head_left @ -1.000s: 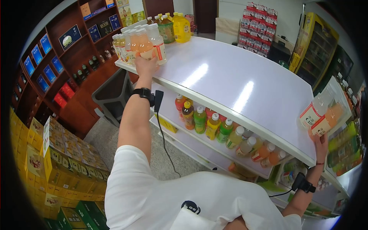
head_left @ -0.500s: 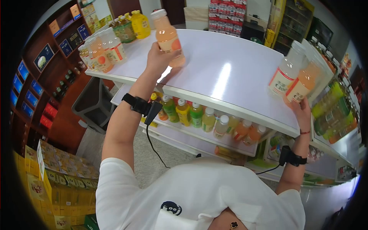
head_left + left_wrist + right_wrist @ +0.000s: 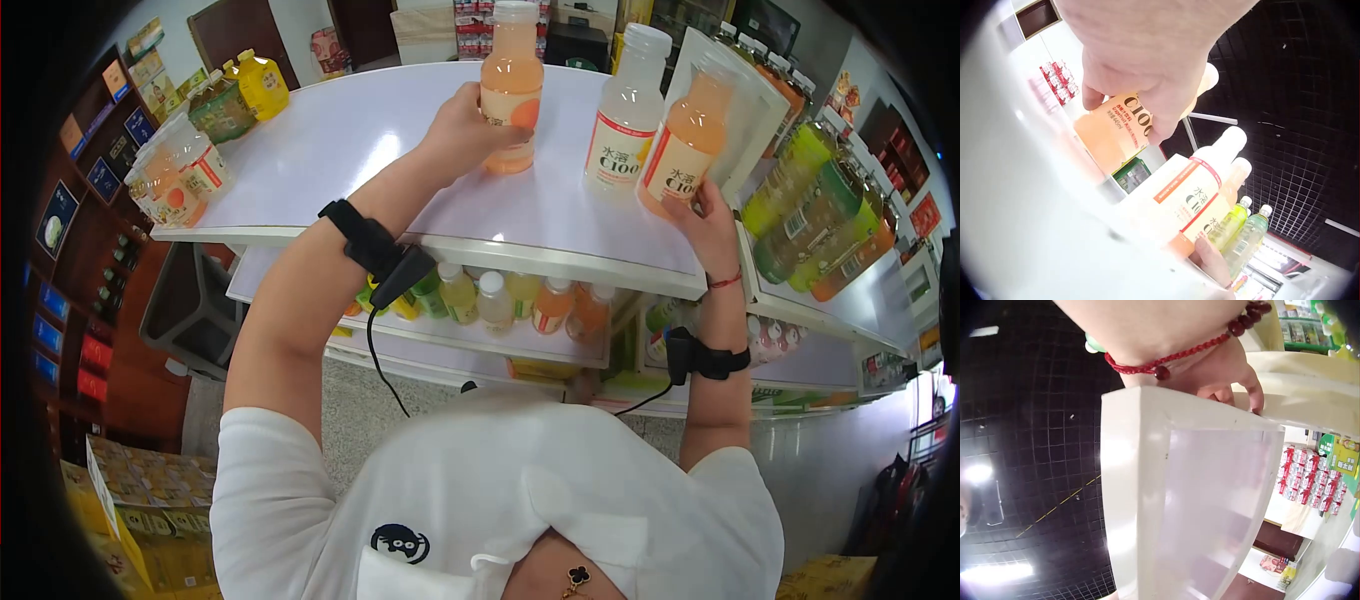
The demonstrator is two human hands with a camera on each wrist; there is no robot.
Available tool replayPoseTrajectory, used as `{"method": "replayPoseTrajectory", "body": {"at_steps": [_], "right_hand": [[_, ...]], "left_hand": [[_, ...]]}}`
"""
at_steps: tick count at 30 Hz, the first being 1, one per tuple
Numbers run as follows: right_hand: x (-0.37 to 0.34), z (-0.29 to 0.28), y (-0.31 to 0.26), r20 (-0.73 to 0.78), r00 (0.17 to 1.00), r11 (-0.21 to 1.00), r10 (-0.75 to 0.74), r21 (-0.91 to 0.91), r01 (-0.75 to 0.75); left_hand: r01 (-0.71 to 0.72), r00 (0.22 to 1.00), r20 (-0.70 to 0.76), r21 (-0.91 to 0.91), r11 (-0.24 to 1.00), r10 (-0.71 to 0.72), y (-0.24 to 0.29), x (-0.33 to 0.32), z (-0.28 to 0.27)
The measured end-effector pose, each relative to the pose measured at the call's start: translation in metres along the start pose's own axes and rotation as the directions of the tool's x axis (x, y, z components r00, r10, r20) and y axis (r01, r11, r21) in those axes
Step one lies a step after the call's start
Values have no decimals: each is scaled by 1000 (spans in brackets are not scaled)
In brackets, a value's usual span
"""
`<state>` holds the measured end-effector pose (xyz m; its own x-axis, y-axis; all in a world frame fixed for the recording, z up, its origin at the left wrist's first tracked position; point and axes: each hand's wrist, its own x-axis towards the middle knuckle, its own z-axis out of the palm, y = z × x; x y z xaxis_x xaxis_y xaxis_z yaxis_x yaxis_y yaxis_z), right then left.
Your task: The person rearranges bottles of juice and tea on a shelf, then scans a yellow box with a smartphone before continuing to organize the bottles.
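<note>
The left hand (image 3: 470, 140) is clamped round an orange C100 bottle (image 3: 512, 85), thumb across its label, holding it roughly upright at the white display counter (image 3: 330, 130). Whether its base touches the surface, I cannot tell. Just beside it stands a clear-looking C100 bottle (image 3: 622, 120), between the held one and a second orange C100 bottle (image 3: 690, 130). The right hand (image 3: 705, 225) has its thumb against that second bottle's lower end (whether the other fingers close round it, I cannot tell). More bottles (image 3: 180, 185) stand in a cluster at the counter's far left end.

The step in hand looks like placing the held bottle next to the clear one. If so, the next move calls for a level base and a small gap from its neighbour, then a gentle release, with the right hand steadying its own bottle against a knock.
</note>
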<state>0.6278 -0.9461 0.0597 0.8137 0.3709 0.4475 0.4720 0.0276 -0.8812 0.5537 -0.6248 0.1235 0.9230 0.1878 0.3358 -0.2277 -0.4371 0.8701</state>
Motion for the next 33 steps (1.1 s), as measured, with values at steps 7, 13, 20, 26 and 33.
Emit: {"method": "replayPoseTrajectory", "body": {"at_steps": [7, 13, 20, 26, 33], "right_hand": [[-1, 0, 0, 0, 1000, 999, -16, -29, 16], [-1, -1, 0, -5, 1000, 999, -25, -19, 25], [0, -1, 2, 7, 1000, 1000, -19, -23, 19], [1, -2, 6, 5, 999, 999, -37, 1, 37], [1, -1, 5, -8, 1000, 999, -13, -34, 13]], "left_hand": [[26, 999, 39, 16, 1000, -27, 8, -3, 18], [15, 999, 51, 19, 1000, -16, 12, -9, 27], [-42, 999, 16, 4, 999, 42, 8, -9, 38], [-55, 998, 27, -1, 998, 55, 10, -12, 40], [18, 985, 170, 129, 991, -40, 25, -32, 33]]}}
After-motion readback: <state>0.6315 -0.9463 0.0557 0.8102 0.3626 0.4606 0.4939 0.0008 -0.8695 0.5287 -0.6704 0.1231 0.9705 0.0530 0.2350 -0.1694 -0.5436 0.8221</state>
